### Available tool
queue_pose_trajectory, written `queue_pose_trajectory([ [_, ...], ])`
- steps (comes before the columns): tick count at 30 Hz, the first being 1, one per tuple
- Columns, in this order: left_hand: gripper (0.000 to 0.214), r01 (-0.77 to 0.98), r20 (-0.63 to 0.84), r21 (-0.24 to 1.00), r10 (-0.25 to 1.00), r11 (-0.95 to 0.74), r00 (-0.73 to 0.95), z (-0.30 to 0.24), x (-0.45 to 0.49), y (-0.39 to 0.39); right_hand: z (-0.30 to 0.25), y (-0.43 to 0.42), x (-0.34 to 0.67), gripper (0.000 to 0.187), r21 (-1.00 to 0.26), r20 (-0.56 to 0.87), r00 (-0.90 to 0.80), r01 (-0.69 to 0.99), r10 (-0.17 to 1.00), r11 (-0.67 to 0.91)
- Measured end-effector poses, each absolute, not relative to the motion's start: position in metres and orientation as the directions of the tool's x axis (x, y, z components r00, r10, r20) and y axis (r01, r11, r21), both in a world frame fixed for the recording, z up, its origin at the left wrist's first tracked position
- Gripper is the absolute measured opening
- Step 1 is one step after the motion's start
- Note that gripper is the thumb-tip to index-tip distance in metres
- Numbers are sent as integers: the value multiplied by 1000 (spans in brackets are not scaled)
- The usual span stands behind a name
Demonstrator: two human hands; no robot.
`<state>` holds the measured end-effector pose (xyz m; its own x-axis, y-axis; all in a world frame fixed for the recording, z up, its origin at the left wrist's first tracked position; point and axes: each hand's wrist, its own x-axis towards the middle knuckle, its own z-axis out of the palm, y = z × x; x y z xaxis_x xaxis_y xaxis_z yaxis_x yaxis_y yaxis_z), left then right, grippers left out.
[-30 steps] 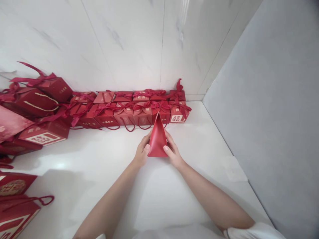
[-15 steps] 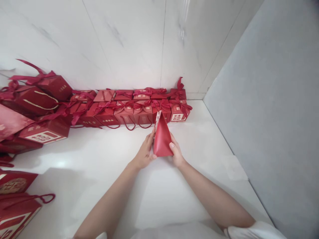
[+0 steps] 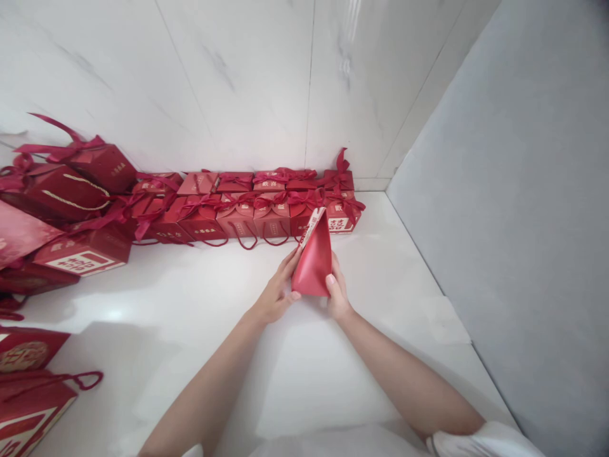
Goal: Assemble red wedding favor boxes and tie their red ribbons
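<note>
Between my two hands is a red gift box, its plain triangular side turned toward me and its narrow top pointing away. White lettering shows along its left edge. My left hand is closed on the box's left side, the thumb near the lower left corner. On the right side my right hand grips it, with the thumb on the near face and the fingers behind. The box's far side is hidden from me.
Two rows of red boxes with ribbon bows stand along the marbled wall. More red boxes crowd the left side, some with rope handles. A grey panel rises on the right of the white surface.
The box's top has tipped to the right, and its lettered left edge shows more. Both hands keep hold of it in nearly the same place.
</note>
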<state>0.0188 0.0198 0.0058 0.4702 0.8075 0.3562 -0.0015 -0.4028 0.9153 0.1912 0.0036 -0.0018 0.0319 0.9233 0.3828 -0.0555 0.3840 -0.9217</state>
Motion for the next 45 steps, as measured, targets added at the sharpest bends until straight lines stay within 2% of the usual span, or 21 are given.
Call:
queue_pose_trajectory([
  [3, 61, -185, 229, 968, 907, -172, 354, 3, 23, 20, 6, 1, 191, 55, -886, 463, 121, 52, 878, 460],
  [5, 49, -332, 108, 943, 956, -11, 274, 2, 25, 24, 8, 1, 189, 50, -887, 457, 181, 163, 871, 432],
  [7, 46, -451, 22, 890, 980, 71, 199, 1, 26, 28, 5, 1, 186, 54, -891, 444, 223, 213, 868, 401],
  [10, 58, -497, 30, 867, 991, 39, 130, 1, 25, 31, -1, 2, 179, 62, -899, 437, 241, 151, 866, 412],
  [13, 66, -427, 44, 904, 995, -4, 84, 2, 23, 31, -2, 0, 175, 64, -913, 401, 226, 21, 888, 407],
  [15, 61, -417, -9, 908, 997, 41, 79, 3, 21, 30, 0, -2, 174, 63, -921, 371, 215, -36, 903, 387],
  [19, 51, -542, -81, 826, 985, 152, 152, 6, 21, 30, 0, -1, 178, 64, -947, 303, 212, -44, 929, 319],
  [23, 51, -602, -93, 780, 983, 172, 161, 9, 22, 30, -6, 6, 184, 57, -975, 158, 30, -153, 987, 161],
  [31, 55, -593, -109, 787, 984, 171, 140, 10, 26, 32, -7, 10, 184, 51, -977, 137, 58, -154, 989, 145],
  [45, 53, -579, -107, 798, 985, 167, 137, 4, 24, 32, -8, 10, 184, 55, -980, 107, 79, -161, 991, 119],
])
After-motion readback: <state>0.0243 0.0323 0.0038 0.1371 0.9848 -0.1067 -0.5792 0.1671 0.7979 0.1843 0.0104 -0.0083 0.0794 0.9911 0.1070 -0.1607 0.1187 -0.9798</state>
